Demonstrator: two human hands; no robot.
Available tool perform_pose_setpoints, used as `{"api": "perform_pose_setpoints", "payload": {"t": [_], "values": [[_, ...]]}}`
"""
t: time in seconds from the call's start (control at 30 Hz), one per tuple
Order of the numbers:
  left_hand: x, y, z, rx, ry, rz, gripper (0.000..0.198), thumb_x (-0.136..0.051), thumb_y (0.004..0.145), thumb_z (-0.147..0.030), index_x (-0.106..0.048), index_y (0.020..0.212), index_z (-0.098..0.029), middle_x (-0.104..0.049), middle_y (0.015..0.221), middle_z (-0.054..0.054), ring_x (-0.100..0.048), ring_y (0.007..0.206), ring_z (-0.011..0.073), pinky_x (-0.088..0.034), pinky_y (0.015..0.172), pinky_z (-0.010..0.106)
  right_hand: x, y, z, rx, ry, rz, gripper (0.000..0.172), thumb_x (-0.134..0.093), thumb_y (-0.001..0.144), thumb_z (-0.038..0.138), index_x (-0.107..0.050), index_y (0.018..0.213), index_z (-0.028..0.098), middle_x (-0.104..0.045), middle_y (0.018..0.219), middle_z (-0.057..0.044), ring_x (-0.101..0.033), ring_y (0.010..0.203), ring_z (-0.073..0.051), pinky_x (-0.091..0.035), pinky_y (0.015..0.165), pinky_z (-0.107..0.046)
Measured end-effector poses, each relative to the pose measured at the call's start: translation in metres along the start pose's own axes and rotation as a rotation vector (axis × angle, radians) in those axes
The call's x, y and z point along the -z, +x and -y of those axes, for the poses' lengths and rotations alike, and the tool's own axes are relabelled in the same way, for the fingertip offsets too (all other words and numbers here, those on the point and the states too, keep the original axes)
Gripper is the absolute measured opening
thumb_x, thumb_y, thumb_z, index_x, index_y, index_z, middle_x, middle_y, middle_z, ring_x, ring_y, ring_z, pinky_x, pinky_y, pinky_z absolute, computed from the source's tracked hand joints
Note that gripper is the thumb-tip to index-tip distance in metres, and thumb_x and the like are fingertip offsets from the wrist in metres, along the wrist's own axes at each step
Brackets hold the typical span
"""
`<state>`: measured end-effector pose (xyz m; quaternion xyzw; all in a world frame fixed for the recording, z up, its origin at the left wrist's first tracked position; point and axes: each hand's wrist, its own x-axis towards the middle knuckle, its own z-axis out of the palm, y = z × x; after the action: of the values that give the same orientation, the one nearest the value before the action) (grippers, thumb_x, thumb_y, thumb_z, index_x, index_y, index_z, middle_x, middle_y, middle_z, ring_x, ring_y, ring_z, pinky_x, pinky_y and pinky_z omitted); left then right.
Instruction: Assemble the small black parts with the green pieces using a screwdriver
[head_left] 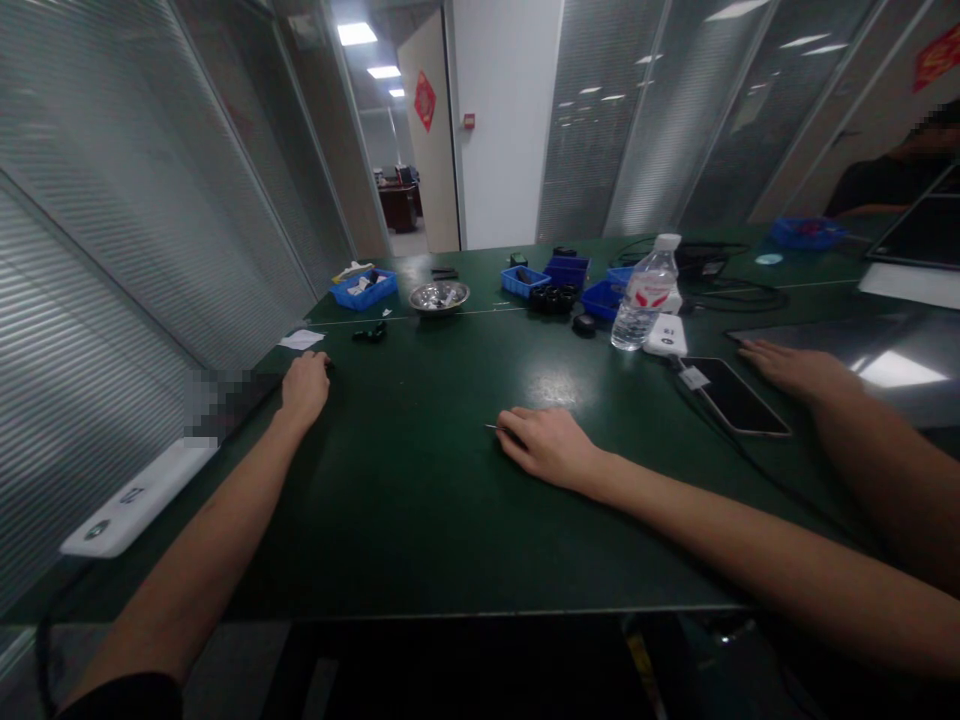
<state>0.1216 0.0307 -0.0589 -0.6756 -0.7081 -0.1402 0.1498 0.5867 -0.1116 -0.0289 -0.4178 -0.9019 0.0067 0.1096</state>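
Note:
My left hand [306, 388] rests on the left of the green table with its fingers curled. A small dark thing [331, 367] shows at its fingertips, too little of it to name. Near the middle of the table lies my right hand [549, 446], fingers closed; a thin metal rod [490, 427] sticks out to the left from them, its other end hidden in the palm. Beyond my left hand are a small black part [370, 332] and white paper [301, 340]. A round metal dish [439, 297] holding small bits stands farther back.
Blue trays [364, 291] stand at the back. Right of centre are a water bottle [646, 295], a white power bank [666, 335] and a cabled phone [733, 396]. Another person's hand [795, 368] lies beside the phone. A white device [142, 497] lies at the left edge.

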Motion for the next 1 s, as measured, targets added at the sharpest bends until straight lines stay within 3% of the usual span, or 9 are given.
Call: {"api": "perform_pose_setpoints", "payload": {"t": [0.3,0.4,0.5,0.6,0.7,0.8,0.9,1.0], "values": [[0.001,0.003,-0.001,-0.002,-0.179,-0.044,0.028,-0.053,0.096,-0.022,-0.076,0.109,-0.015,-0.073,0.116,0.014,-0.068,0.108,0.0307,-0.051,0.101,0.042,-0.003,0.0,-0.002,0.016,0.018,-0.101,0.027,-0.049,0.106,0.042,-0.063,0.112,0.021,-0.063,0.106,-0.008,-0.053,0.097,-0.023,-0.035,0.066,-0.029],[0.004,0.003,-0.012,-0.043,-0.261,-0.041,0.022,-0.059,0.095,-0.024,-0.077,0.104,-0.016,-0.076,0.111,0.012,-0.071,0.102,0.0286,-0.053,0.098,0.04,-0.005,0.0,-0.004,0.046,0.046,-0.119,0.025,-0.052,0.104,0.04,-0.063,0.115,0.02,-0.063,0.108,-0.008,-0.053,0.098,-0.023,-0.041,0.075,-0.033],[0.014,-0.002,-0.037,-0.14,-0.349,-0.029,0.019,-0.064,0.094,-0.024,-0.077,0.105,-0.016,-0.076,0.11,0.01,-0.071,0.098,0.025,-0.056,0.093,0.038,-0.007,0.0,-0.007,0.065,0.078,-0.142,0.026,-0.055,0.103,0.04,-0.064,0.118,0.02,-0.063,0.11,-0.009,-0.054,0.099,-0.023,-0.043,0.084,-0.037],[0.034,-0.016,-0.079,-0.304,-0.456,-0.029,0.017,-0.065,0.096,-0.027,-0.075,0.106,-0.018,-0.074,0.115,0.006,-0.07,0.104,0.0209,-0.057,0.096,0.036,-0.009,0.001,-0.01,0.069,0.105,-0.182,0.03,-0.057,0.102,0.043,-0.064,0.119,0.02,-0.064,0.109,-0.009,-0.056,0.101,-0.025,-0.044,0.087,-0.04],[0.058,-0.043,-0.13,-0.661,-0.684,-0.087,0.016,-0.063,0.099,-0.023,-0.072,0.11,-0.015,-0.071,0.12,0.009,-0.068,0.111,0.021,-0.056,0.101,0.042,-0.006,0.001,-0.009,0.053,0.169,-0.264,0.033,-0.057,0.102,0.044,-0.063,0.123,0.02,-0.066,0.111,-0.01,-0.058,0.101,-0.026,-0.044,0.088,-0.042],[0.076,-0.074,-0.172,-0.951,-0.759,-0.156,0.019,-0.063,0.098,-0.016,-0.07,0.116,-0.015,-0.071,0.12,0.011,-0.068,0.111,0.0207,-0.059,0.096,0.041,-0.002,-0.001,-0.004,0.027,0.287,-0.352,0.035,-0.058,0.102,0.044,-0.062,0.127,0.021,-0.068,0.108,-0.009,-0.059,0.099,-0.025,-0.045,0.088,-0.041],[0.085,-0.098,-0.195,-1.125,-0.763,-0.27,0.023,-0.065,0.096,-0.011,-0.068,0.119,-0.013,-0.071,0.118,0.014,-0.069,0.109,0.0222,-0.062,0.092,0.039,-0.002,-0.004,0.0,0.04,0.406,-0.385,0.032,-0.062,0.1,0.044,-0.063,0.122,0.021,-0.068,0.104,-0.007,-0.06,0.097,-0.023,-0.046,0.087,-0.039],[0.087,-0.11,-0.201,-1.227,-0.734,-0.359,0.026,-0.064,0.095,-0.008,-0.066,0.121,-0.012,-0.072,0.114,0.014,-0.071,0.105,0.0233,-0.064,0.088,0.039,-0.003,-0.004,0.001,0.096,0.485,-0.375,0.023,-0.063,0.1,0.04,-0.066,0.11,0.02,-0.069,0.101,-0.005,-0.061,0.093,-0.021,-0.046,0.084,-0.038]]}}
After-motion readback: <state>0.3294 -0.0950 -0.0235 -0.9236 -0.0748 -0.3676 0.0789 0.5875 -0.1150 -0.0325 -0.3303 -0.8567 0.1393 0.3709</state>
